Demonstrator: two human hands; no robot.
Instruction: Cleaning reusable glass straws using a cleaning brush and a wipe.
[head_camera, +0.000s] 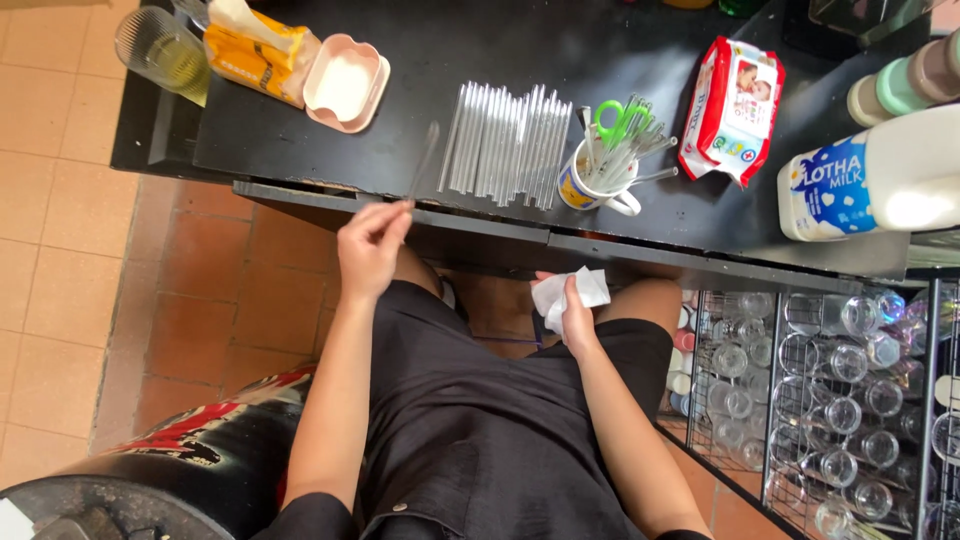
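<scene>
1. A black desk (500, 60) stands over a terracotta tile floor (60, 260).
2. The left hand (370, 245) pinches a clear straw (424, 160) by its lower end at the desk's near edge; its long axis runs away from the person, leaning slightly right.
3. The right hand (577, 322) grips a crumpled white tissue (567, 290) below that edge.
4. A row of clear straws (505, 142) lies mid-desk beside a mug (590, 190).

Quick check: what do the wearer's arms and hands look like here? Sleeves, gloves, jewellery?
Both arms are bare from the upper arm down. Left hand and right hand have no gloves; no rings, watch or bracelets show. Short black sleeves belong to a black buttoned garment.
</scene>
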